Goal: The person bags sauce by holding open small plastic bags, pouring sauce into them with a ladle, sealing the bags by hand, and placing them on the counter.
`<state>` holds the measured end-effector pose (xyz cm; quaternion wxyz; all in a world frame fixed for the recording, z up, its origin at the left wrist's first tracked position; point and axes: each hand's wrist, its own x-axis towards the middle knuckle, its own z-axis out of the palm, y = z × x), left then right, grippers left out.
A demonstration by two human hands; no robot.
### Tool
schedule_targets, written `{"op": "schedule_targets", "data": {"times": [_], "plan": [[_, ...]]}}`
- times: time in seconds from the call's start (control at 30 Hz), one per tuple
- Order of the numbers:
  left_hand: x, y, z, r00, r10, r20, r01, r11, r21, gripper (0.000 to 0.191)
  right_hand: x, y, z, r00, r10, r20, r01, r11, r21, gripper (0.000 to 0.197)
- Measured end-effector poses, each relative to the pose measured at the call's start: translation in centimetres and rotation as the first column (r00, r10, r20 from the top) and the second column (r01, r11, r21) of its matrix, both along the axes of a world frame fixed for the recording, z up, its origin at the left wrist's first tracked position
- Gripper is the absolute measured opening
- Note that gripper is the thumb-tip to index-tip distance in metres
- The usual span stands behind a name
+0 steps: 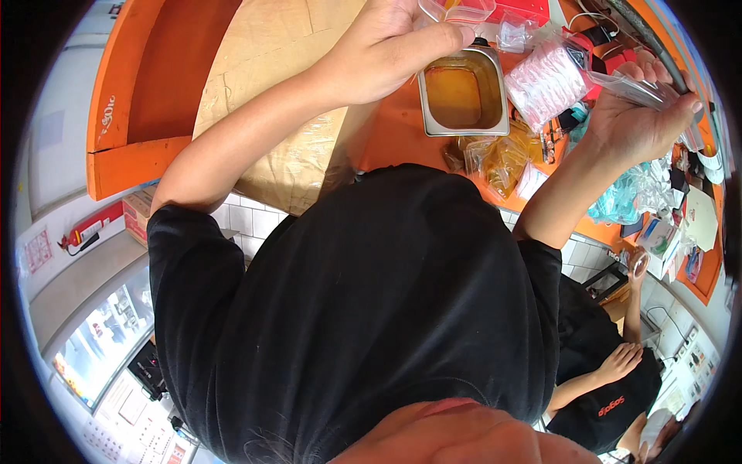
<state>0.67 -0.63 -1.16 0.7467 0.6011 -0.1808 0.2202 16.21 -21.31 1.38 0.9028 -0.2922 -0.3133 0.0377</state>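
My left hand (394, 49) is raised at the top of the view, its fingers on a clear plastic bag (458, 13) with an open mouth, partly cut off by the frame. Below that bag stands a square steel pan (426, 113) with orange-brown liquid (455, 93) in it. On the right, my right hand (637, 122) grips several flat clear plastic bags (632, 90). A dark curved rod (658, 43) reaches that hand; I cannot tell whether it is held. Filled bags of amber liquid (504, 162) lie on the orange counter (394, 133), just nearer me than the pan.
Wrapped pink-and-white packets (545, 81) sit right of the pan. A large cardboard box (290, 145) takes up the left, beside an orange wooden shelf (110, 139). Teal plastic bags (617, 200) clutter the right. A co-worker in black (603, 371) is at lower right.
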Motion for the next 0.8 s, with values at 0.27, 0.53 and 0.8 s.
{"op": "schedule_targets", "data": {"times": [0.27,0.53,0.8], "plan": [[0.18,0.59,-0.45,0.998,-0.048,0.049,0.044,0.996,0.079,0.085,-0.31,-0.09,0.39,0.999,-0.032,0.026,0.032,0.999,-0.003,0.036],[-0.19,0.34,0.13,0.999,-0.035,0.003,0.035,0.999,0.038,0.085,-0.31,-0.21,0.53,0.998,-0.053,0.047,0.053,0.999,-0.011,0.038],[-0.19,0.37,0.08,0.999,-0.034,-0.008,0.034,0.999,0.034,0.084,-0.11,-0.37,0.37,0.995,-0.062,0.076,0.064,0.998,-0.026,0.041]]}}
